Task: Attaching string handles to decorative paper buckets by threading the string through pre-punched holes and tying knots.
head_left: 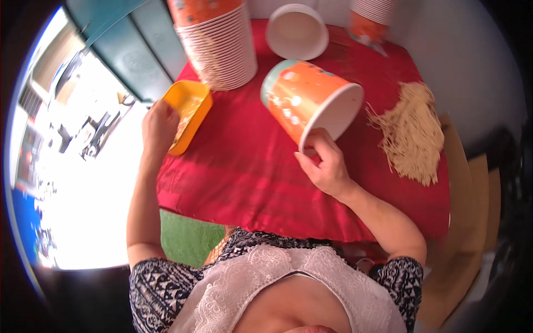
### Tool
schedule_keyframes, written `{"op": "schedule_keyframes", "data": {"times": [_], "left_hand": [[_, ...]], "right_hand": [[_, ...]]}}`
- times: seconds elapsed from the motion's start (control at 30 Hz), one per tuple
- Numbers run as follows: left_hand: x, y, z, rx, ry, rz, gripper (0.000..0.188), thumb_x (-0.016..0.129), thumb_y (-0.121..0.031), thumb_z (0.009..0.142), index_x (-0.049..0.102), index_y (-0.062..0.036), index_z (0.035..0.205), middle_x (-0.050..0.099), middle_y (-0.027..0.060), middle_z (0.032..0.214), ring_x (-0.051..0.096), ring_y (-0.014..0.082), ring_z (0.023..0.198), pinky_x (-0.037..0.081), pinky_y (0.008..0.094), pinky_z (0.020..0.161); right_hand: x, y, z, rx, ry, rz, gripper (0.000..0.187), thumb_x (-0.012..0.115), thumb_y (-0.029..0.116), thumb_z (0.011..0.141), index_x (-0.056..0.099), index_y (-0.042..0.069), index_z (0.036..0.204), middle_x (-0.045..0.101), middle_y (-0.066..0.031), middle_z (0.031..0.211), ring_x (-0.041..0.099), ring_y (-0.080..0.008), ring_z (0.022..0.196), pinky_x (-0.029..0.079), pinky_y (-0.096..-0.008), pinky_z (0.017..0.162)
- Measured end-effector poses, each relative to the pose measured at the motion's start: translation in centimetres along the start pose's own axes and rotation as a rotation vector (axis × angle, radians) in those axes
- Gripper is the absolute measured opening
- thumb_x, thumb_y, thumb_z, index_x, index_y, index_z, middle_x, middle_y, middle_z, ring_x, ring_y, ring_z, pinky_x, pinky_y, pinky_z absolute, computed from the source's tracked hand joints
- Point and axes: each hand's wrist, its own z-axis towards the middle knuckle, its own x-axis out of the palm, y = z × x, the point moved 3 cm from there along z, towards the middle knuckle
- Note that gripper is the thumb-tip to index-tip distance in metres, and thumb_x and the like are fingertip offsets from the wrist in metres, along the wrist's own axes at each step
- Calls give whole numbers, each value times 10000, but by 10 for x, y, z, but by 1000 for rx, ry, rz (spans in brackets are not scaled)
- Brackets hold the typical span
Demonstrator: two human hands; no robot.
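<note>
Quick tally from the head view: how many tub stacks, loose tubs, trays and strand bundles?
Tub stacks: 2 (left stack, right stack)
Loose tubs: 2 (held tub, white tub)
Trays: 1 (yellow tray)
Strand bundles: 1 (beige bundle)
Total: 6, each stack counting once

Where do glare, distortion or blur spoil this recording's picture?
Head view: glare burns the outdoor ground at left to near white; head view: fisheye bends straight edges and the rim darkens to black; head view: the far-right tub stack looks soft, while the orange tub in the right hand and the yellow tray read clearly.
</note>
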Motion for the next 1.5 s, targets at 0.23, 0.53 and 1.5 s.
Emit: {"op": "schedule_keyframes", "data": {"times": [0.23,0.53,1.5], "left_hand": [[-17,5,-16,59,31,-60,360,473,-238,1002,584,-4,1252,459,240,1382,378,378,1339,327,431,1094],[-23,162,-109,-576,-141,243,646,496,-435,977,490,121,1306,497,337,1304,472,375,1266,378,431,1051],[9,248,-156,-847,-193,-507,248,547,-133,931,610,100,878,630,122,835,557,186,666,489,345,628]], "right_hand": [[-40,16,-14,-42,10,-215,393,590,173,896,499,-36,1217,533,-218,1196,538,-381,1109,455,-436,941],[-214,46,-111,278,-539,-1003,351,452,182,991,534,3,1282,488,-177,1334,456,-338,1249,342,-420,1076],[-298,-2,-251,1242,-467,-1313,575,374,450,1003,423,41,1405,475,-221,1372,433,-388,1278,322,-501,1074]]}}
